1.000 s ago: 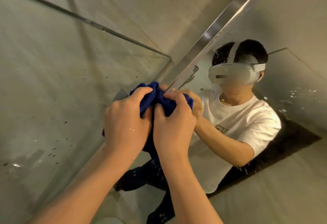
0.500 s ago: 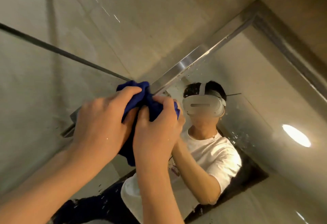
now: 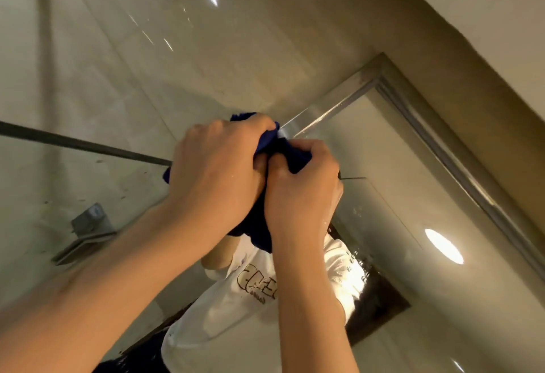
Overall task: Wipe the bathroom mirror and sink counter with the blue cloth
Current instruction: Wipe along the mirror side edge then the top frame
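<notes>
You're on the mirror step, up at the top edge. Your left hand (image 3: 215,172) and right hand (image 3: 300,187) are pressed together, knuckle to knuckle, both with fingers curled tight into the bunched dark-blue cloth (image 3: 290,156); most of it is hidden inside the two fists, with one tail hanging below your wrists and a bit poking out above your left fingertips. The cloth sits against the brushed-metal mirror frame (image 3: 324,113), right where the frame's top strip meets the glass, just ahead of your right knuckles. The frameless-looking mirror glass (image 3: 383,166) runs off to the right of and below your right hand; water droplets speckle it below your right wrist, so that patch looks unwiped. My read: glass not finished, sink counter not started; the counter isn't in view at all. Next move, as I judge it: drag the cloth away from the frame, across and down through the droplet patch, keeping pressure flat on the glass. A wadded cloth covers little area, so spreading it under your palms would likely help. The grey metal bracket (image 3: 88,225) on the tiled wall sits below your left forearm, well apart from the hands.
</notes>
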{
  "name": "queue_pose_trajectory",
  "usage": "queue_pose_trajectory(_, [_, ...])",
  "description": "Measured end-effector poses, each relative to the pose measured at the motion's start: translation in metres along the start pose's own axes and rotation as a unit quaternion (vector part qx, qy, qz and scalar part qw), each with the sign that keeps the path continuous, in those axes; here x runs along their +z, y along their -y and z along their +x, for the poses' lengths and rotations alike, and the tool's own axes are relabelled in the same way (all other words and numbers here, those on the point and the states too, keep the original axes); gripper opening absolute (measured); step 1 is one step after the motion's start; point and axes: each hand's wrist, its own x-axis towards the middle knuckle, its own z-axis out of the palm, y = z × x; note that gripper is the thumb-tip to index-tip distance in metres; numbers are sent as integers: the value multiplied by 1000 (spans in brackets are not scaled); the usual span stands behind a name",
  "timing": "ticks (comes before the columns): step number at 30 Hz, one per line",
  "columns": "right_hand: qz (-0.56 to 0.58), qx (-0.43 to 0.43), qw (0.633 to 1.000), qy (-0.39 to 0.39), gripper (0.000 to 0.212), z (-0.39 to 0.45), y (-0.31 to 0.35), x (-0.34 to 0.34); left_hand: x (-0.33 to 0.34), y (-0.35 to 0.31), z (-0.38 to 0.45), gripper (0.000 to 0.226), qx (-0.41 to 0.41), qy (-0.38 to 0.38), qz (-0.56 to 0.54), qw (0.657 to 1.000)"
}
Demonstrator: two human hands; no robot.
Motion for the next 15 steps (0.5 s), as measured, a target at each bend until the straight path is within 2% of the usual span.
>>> queue_pose_trajectory(4, [-18, 18, 1000, 4, 19, -21, -6, 10, -6, 11, -19, 30, 11, -4, 1, 1000])
queue_pose_trajectory(7, [-11, 33, 999, 36, 22, -33, -8, 14, -12, 20, -33, 33, -23, 15, -5, 1000])
queue_pose_trajectory(10, [-56, 15, 996, 60, 22, -29, -2, 8, -16, 17, -28, 34, -67, 40, -21, 997])
queue_pose_trajectory(15, [-86, -40, 995, 15, 24, 19, 15, -25, 0, -18, 16, 32, -66, 10, -78, 995])
